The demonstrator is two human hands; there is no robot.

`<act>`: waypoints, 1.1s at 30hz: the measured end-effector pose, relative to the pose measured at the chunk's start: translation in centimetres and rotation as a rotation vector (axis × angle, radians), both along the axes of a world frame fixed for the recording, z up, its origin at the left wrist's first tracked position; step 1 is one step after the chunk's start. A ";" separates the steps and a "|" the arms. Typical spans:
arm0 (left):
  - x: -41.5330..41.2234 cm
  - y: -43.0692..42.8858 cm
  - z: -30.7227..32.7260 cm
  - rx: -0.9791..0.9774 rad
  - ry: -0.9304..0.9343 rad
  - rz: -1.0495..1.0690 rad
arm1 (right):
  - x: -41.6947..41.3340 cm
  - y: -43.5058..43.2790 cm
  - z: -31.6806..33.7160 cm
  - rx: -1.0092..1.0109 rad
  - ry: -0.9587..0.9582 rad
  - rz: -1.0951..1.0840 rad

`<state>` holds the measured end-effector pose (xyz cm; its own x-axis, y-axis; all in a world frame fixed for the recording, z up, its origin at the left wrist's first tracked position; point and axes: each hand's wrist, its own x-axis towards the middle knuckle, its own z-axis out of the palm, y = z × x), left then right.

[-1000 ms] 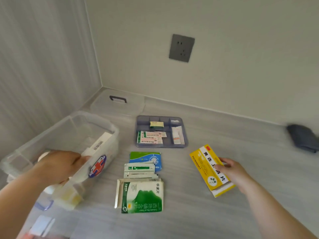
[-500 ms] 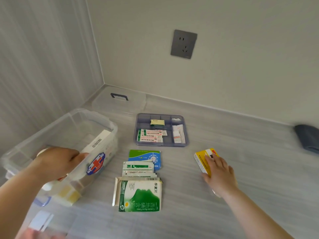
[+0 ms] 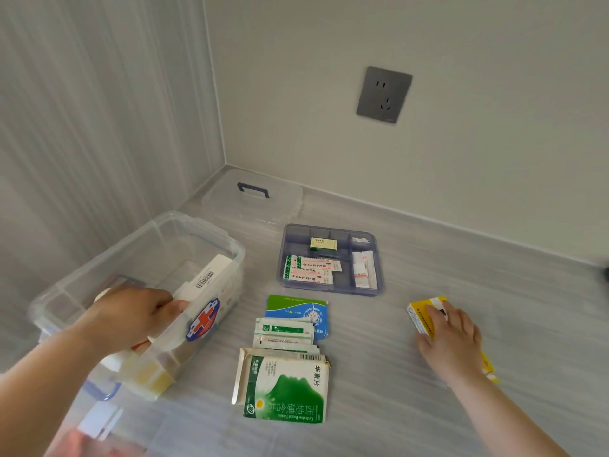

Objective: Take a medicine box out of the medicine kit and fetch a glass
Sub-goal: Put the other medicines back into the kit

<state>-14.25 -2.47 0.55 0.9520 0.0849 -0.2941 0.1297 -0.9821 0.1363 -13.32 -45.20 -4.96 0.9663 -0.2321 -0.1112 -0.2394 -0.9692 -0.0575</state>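
The clear plastic medicine kit, marked with a red cross sticker, stands at the left of the grey table. My left hand grips its near wall, thumb outside and fingers inside. A white barcoded box leans inside the kit. At the right, a yellow medicine box lies flat on the table. My right hand rests palm-down on it, covering most of it. No glass is in view.
A pile of green, white and blue medicine packets lies between my hands. Behind it sits a blue divided tray holding plasters. The kit's clear lid lies in the corner. A grey socket is on the wall.
My right hand has lowered the yellow box from a tilted, lifted hold to lying flat on the table and stays on top of it. My left hand has kept its grip on the kit.
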 end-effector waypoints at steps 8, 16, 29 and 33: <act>-0.8 -0.1 0.7 0.008 -0.013 -0.053 | 0.0 6.5 2.9 0.517 0.032 0.348; -3.6 2.0 1.4 -0.148 -0.281 -0.017 | -2.4 13.6 1.7 0.290 0.384 0.682; -4.7 1.5 2.1 -0.205 -0.339 0.095 | -2.8 14.9 1.9 0.359 0.390 0.472; -4.7 1.5 2.2 -0.228 -0.348 0.102 | -2.3 14.9 2.4 0.391 0.405 0.480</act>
<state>-18.99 -0.93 2.75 0.9878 0.1542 0.0212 0.1328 -0.9063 0.4012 -15.67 -30.33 -2.57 0.8172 0.3351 -0.4690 0.1297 -0.8997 -0.4168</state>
